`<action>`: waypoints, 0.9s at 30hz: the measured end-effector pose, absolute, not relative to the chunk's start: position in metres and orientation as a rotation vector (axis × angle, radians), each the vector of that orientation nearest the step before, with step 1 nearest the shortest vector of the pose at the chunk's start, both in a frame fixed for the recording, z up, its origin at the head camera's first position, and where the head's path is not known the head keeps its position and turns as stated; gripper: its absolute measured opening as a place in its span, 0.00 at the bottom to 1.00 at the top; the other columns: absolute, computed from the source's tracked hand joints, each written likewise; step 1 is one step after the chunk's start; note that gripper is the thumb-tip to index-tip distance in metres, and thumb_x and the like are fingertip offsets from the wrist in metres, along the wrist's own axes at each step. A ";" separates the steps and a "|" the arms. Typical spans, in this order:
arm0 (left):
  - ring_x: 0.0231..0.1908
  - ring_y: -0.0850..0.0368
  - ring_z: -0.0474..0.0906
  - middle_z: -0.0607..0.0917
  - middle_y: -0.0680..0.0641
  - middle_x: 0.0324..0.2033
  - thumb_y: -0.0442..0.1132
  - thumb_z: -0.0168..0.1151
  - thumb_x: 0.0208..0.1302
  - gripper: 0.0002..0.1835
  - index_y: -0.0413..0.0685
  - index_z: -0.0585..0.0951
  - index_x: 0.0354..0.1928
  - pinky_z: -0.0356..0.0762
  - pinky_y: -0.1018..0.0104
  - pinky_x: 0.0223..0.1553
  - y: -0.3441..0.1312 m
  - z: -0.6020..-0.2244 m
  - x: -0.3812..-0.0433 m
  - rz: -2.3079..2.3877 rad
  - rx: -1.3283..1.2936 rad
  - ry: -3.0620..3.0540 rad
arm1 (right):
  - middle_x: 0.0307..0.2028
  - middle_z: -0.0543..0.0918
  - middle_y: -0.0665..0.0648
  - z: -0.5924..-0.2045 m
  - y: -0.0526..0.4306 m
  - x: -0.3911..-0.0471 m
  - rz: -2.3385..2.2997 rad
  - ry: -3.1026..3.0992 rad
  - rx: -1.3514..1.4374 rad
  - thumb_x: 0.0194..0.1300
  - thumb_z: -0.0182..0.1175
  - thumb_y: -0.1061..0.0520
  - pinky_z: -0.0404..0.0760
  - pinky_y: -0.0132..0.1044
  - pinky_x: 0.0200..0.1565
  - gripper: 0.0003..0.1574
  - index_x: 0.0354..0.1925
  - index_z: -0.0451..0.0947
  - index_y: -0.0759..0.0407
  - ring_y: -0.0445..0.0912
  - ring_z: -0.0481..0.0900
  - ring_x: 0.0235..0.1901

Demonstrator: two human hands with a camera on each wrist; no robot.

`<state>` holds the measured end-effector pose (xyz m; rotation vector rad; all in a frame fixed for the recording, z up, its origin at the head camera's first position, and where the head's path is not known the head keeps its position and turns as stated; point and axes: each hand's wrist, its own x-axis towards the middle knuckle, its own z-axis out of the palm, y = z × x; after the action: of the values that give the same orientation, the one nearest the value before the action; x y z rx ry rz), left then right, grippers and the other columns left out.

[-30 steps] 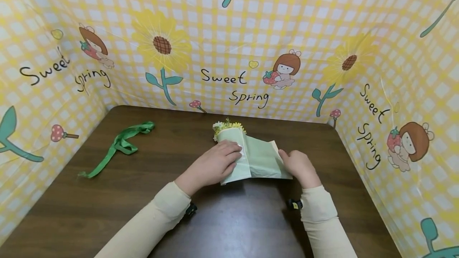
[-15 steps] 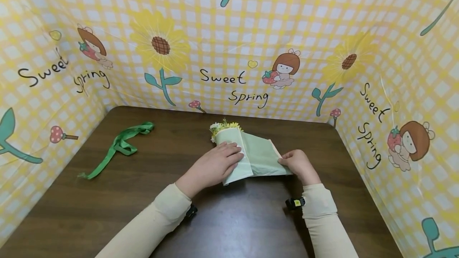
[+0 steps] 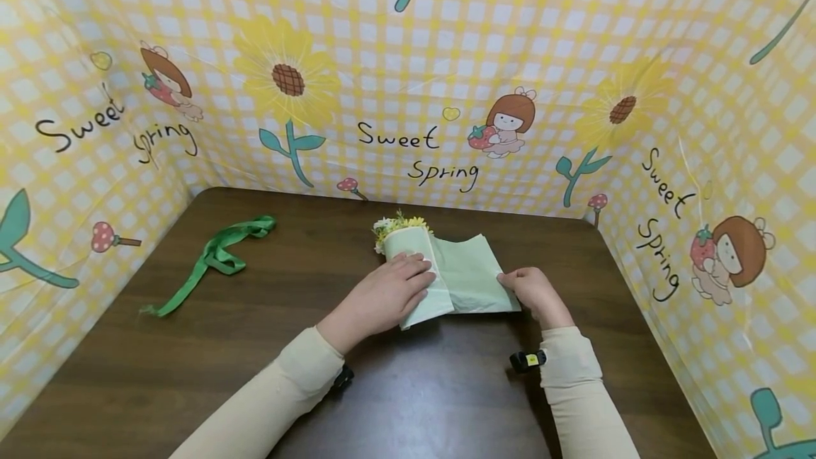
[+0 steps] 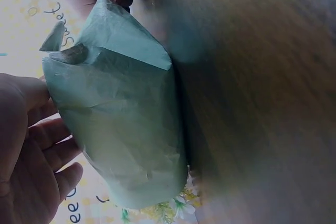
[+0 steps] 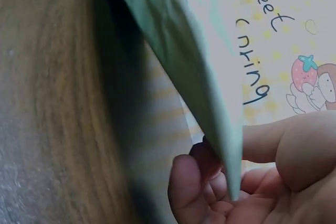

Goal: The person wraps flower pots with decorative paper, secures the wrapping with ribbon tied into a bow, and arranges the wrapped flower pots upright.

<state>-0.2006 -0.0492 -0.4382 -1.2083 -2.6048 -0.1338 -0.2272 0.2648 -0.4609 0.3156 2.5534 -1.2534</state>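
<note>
Pale green wrapping paper (image 3: 473, 271) is folded around a small bunch of white and yellow flowers (image 3: 401, 224), whose heads stick out at the far left end. My left hand (image 3: 382, 296) rests on the folded part, its fingers laid fairly straight over the paper. At the loose right edge, my right hand (image 3: 538, 296) pinches the sheet between thumb and fingers. The left wrist view shows the wrapped paper (image 4: 121, 124) from the side, with blossoms (image 4: 178, 206) at its lower end. In the right wrist view, a paper corner (image 5: 223, 129) lies within the right hand (image 5: 273, 166).
A crumpled green ribbon (image 3: 219, 257) lies on the left of the dark wooden table (image 3: 306, 239). Checked yellow cloth (image 3: 408, 76) with printed flowers and figures rises behind and at both sides of the table.
My right hand has shifted its hold on the paper's right edge into a pinch. The far corner of that flap has turned up and spread. My left hand stays almost in place.
</note>
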 end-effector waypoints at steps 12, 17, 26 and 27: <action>0.68 0.52 0.63 0.74 0.51 0.64 0.49 0.44 0.75 0.20 0.55 0.75 0.63 0.54 0.57 0.71 -0.044 -0.435 -0.202 -0.150 -1.202 -2.635 | 0.38 0.82 0.58 -0.454 0.258 -0.222 -1.204 2.784 0.328 0.66 0.60 0.45 0.72 0.35 0.31 0.21 0.37 0.83 0.63 0.49 0.75 0.35; 0.68 0.53 0.63 0.74 0.51 0.64 0.49 0.44 0.75 0.20 0.56 0.75 0.63 0.54 0.57 0.71 -0.043 -0.436 -0.204 -0.145 -1.212 -2.642 | 0.37 0.82 0.58 -0.447 0.254 -0.219 -1.192 2.844 0.287 0.68 0.58 0.45 0.73 0.36 0.29 0.21 0.37 0.82 0.62 0.49 0.75 0.33; 0.69 0.53 0.62 0.73 0.51 0.65 0.49 0.43 0.75 0.21 0.56 0.74 0.63 0.53 0.57 0.71 -0.046 -0.438 -0.205 -0.144 -1.192 -2.666 | 0.35 0.83 0.58 -0.432 0.236 -0.218 -1.167 3.014 0.149 0.68 0.58 0.46 0.74 0.36 0.29 0.18 0.35 0.82 0.59 0.49 0.76 0.31; 0.69 0.53 0.62 0.73 0.52 0.65 0.49 0.43 0.75 0.21 0.56 0.74 0.64 0.53 0.57 0.72 -0.047 -0.438 -0.205 -0.144 -1.192 -2.673 | 0.34 0.83 0.57 -0.430 0.234 -0.218 -1.164 3.021 0.138 0.68 0.58 0.46 0.74 0.37 0.30 0.17 0.35 0.82 0.59 0.49 0.76 0.31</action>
<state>-0.2047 -0.0468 -0.4383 -1.1918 -2.6727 -0.1436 -0.2183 0.2341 -0.4298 0.1378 3.0208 -1.1643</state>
